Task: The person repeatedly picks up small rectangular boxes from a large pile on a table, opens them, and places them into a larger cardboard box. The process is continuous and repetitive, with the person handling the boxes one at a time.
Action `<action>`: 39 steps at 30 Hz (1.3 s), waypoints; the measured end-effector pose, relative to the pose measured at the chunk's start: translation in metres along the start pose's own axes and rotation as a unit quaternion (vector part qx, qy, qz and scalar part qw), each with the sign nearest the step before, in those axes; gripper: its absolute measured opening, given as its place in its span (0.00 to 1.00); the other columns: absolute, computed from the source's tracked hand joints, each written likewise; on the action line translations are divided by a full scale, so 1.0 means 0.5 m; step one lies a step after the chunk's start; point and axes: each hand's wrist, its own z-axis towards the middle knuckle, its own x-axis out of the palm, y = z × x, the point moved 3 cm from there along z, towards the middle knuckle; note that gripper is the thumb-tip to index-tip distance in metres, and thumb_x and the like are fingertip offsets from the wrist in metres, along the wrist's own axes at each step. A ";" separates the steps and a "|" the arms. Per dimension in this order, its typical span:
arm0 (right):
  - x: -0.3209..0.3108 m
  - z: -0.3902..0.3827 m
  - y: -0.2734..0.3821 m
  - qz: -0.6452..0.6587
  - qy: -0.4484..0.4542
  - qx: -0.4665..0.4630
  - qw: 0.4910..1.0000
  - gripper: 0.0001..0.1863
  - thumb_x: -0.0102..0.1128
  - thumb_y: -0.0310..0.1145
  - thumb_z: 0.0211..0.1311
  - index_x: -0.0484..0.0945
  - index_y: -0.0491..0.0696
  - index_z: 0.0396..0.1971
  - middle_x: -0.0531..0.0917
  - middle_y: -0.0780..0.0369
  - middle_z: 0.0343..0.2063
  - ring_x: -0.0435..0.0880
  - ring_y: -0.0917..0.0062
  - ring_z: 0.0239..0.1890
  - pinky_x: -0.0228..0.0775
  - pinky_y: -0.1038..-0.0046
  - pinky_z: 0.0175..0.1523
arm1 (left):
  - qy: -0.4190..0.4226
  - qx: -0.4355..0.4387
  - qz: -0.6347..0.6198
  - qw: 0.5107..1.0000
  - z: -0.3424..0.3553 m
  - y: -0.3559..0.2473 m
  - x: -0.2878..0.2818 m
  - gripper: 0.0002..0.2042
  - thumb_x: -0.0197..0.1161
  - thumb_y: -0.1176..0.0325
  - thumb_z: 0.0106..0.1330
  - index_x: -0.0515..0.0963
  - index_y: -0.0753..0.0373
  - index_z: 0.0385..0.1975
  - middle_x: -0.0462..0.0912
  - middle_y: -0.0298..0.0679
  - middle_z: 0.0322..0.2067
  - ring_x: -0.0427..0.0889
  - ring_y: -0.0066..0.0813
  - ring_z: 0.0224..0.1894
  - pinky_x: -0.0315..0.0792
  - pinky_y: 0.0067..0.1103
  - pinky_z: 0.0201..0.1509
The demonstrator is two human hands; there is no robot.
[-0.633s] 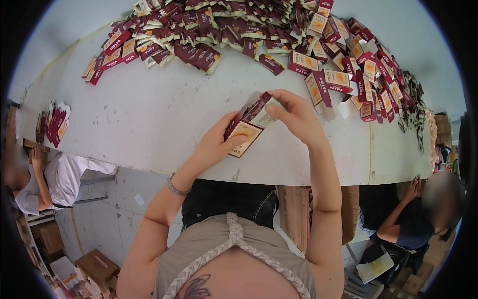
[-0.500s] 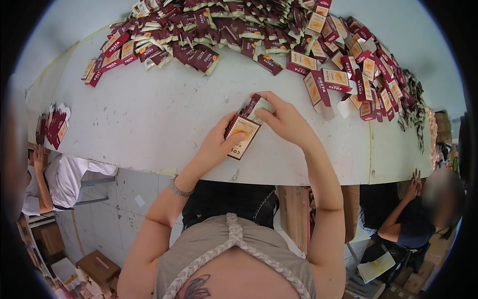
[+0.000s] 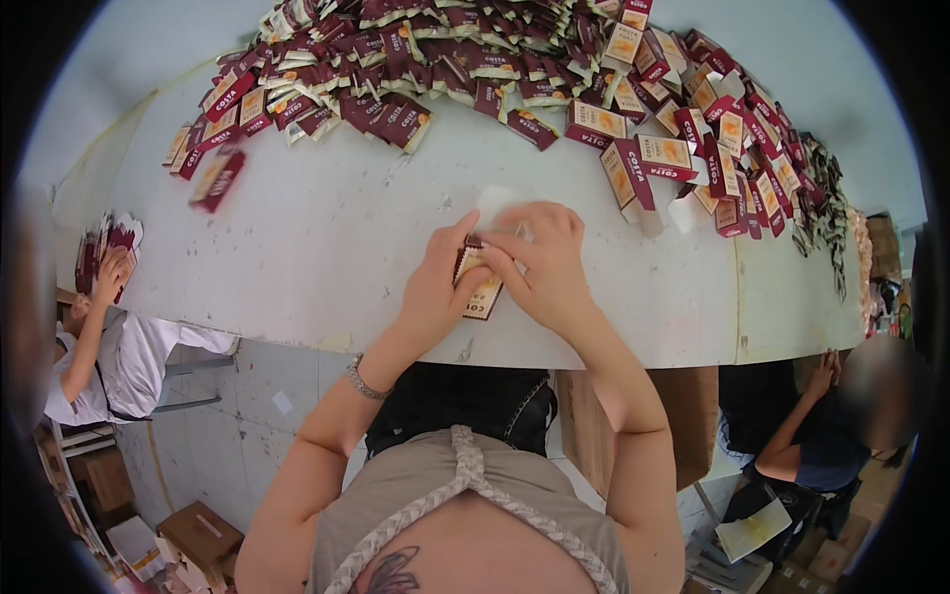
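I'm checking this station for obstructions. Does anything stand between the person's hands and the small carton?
Nothing visible does: the left hand holds the small carton, and the right hand is over its upper end. The packet heap lies farther back on the table.

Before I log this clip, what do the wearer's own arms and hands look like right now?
The left hand and right hand are ungloved, and both arms are bare, without sleeves. The left wrist wears a silvery linked band; whether watch or bracelet, I cannot tell. The right wrist has nothing on it that shows. No cables are visible on either arm.
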 end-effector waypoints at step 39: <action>-0.159 -0.059 -0.120 0.118 0.418 0.174 0.884 0.22 0.59 0.49 0.58 0.81 0.46 0.44 0.84 0.56 0.37 0.83 0.65 0.40 0.72 0.71 0.46 | -0.266 -0.047 0.593 0.759 0.132 0.194 -0.299 0.33 0.65 0.54 0.56 0.62 0.68 0.57 0.72 0.51 0.48 0.70 0.48 0.53 0.68 0.34 0.54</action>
